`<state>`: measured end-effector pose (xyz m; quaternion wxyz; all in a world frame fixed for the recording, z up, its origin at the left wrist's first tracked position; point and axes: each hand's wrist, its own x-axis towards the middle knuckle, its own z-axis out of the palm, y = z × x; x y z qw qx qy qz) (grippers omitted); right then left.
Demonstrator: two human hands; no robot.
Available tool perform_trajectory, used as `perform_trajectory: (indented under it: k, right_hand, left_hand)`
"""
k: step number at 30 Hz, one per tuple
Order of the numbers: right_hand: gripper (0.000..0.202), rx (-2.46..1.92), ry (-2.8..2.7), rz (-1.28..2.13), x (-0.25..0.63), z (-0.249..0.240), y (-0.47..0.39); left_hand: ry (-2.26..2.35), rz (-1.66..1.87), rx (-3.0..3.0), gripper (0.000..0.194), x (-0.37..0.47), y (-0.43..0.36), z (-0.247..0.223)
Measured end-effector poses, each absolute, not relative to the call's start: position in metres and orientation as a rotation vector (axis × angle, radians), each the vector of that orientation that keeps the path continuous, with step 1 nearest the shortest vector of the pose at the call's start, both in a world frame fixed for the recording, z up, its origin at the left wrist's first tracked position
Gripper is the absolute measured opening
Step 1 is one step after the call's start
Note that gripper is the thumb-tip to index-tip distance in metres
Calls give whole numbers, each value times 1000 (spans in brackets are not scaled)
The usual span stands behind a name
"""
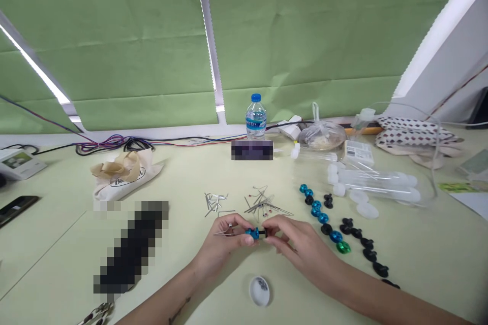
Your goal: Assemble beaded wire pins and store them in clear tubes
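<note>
My left hand (224, 241) pinches a small shiny blue piece (251, 233) between thumb and fingers. A thin metal rod (221, 234) sticks out to the left from the same hand. My right hand (299, 244) closes its fingertips on a small black piece (264, 233), whose stem meets the blue one; how far it goes in cannot be seen. Beyond my hands lie a heap of thin metal rods with small reddish ends (263, 205) and a group of short silver pins (215, 202). A small white dish (260, 291) with dark bits inside sits nearer to me.
On the right, blue and black round pieces (316, 212) form a slanting row ending in a green one (343, 247). Black knobs (368, 244) line up beside them. Clear tubes (377, 185), a water bottle (255, 118), a cloth bag (124, 175) and a phone (17, 208) lie around.
</note>
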<state>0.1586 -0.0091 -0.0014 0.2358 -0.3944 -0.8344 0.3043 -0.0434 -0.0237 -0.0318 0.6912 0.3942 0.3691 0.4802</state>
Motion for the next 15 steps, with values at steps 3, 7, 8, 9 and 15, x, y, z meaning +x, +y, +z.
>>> perform_trajectory:
  k: [3, 7, 8, 9, 15]
  right_hand:
    - [19, -1066, -2276, 843, 159, 0, -9]
    - [23, -1040, -2236, 883, 159, 1, -11]
    - [22, -1039, -2232, 899, 158, 1, -12]
    - [22, -1036, -2232, 909, 158, 1, -13]
    - [27, -1046, -2259, 925, 160, 3, -15]
  left_hand:
    - [822, 1080, 874, 14, -44, -23, -32]
    - [833, 1087, 851, 15, -44, -22, -33]
    - [832, 1088, 847, 15, -44, -22, -33]
    - [828, 1090, 845, 15, -44, -22, -33]
    - [805, 1105, 822, 14, -43, -23, -32]
